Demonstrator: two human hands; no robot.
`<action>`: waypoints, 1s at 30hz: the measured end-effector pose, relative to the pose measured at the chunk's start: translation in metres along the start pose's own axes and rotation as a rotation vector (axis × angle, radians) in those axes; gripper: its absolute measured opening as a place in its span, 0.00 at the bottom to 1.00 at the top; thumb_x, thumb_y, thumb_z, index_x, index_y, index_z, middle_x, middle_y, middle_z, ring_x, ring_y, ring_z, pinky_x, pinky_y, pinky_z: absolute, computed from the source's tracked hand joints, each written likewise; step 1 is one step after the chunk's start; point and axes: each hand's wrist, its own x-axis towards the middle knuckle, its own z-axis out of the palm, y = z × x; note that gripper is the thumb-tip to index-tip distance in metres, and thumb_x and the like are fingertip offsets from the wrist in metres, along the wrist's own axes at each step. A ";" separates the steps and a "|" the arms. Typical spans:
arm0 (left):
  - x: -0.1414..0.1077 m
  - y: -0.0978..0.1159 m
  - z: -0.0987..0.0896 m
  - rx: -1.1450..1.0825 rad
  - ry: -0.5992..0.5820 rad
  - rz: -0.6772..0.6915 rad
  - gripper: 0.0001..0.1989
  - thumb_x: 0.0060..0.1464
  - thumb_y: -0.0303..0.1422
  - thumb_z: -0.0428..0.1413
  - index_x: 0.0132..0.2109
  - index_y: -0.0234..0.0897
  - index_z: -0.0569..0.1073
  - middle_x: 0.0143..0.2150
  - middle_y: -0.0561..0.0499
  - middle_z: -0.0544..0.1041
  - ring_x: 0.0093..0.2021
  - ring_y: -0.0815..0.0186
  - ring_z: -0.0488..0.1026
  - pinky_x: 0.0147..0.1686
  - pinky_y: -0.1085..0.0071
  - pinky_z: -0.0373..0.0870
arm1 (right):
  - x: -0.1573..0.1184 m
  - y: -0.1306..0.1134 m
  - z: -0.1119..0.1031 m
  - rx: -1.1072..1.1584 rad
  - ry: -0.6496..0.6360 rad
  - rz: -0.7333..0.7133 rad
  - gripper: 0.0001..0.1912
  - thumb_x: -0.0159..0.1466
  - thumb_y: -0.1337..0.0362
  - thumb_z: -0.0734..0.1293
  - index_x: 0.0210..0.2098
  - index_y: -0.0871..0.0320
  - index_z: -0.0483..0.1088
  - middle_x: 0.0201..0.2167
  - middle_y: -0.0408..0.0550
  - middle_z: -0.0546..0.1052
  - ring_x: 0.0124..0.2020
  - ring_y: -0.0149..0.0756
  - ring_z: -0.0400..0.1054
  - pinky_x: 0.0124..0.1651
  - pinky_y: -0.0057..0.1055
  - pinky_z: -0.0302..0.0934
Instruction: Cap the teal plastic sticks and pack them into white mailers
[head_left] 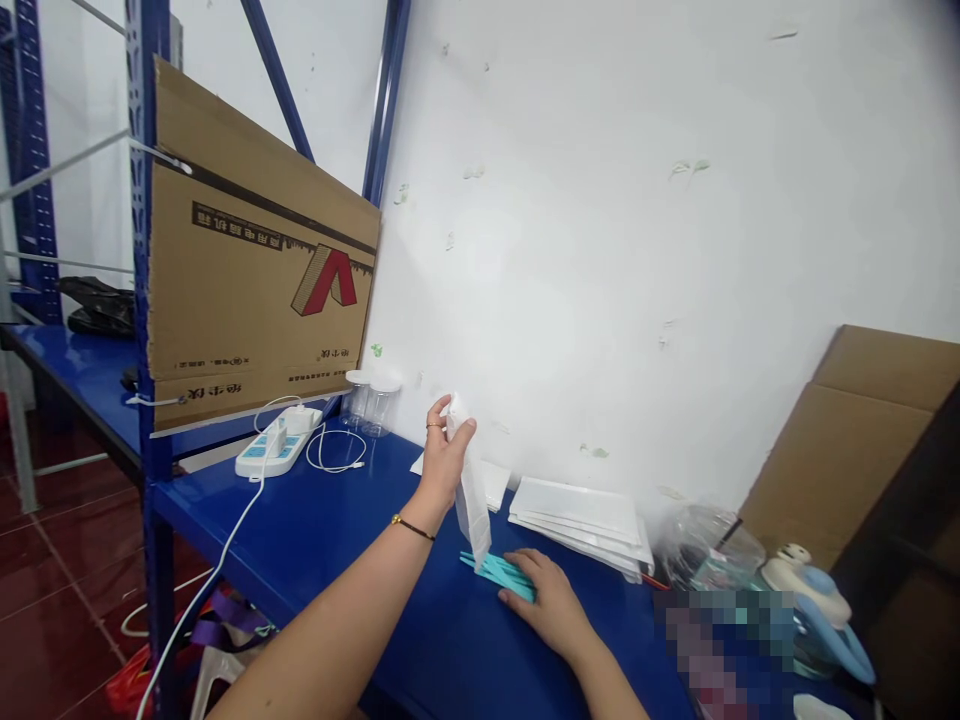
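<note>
left fingers (466, 433) pinching white strip (472, 505), right fingers (536, 563) curled around turquoise sticks (502, 573), cardboard panel (240, 320) (upside-down chinese print (238, 226))

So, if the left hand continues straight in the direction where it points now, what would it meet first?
Most likely the left hand, with the thin white strip it holds, would meet the white wall. Nothing else shows between them, though depth is unclear from this single view.

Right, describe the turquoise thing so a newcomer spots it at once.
Find the blue table against the white wall. In front of the stacked flat white items, the right hand touches the turquoise thing, at the lower end of the white strip in the left hand. It looks slatted; those neighbours are plain white.
</note>
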 end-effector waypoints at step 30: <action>0.014 -0.086 -0.076 0.691 -0.763 -0.343 0.14 0.34 0.35 0.65 0.34 0.41 0.77 0.35 0.49 0.77 0.42 0.56 0.72 0.50 0.65 0.62 | -0.013 0.069 -0.040 0.182 0.187 0.163 0.10 0.57 0.62 0.62 0.35 0.56 0.74 0.32 0.47 0.75 0.33 0.40 0.68 0.38 0.35 0.62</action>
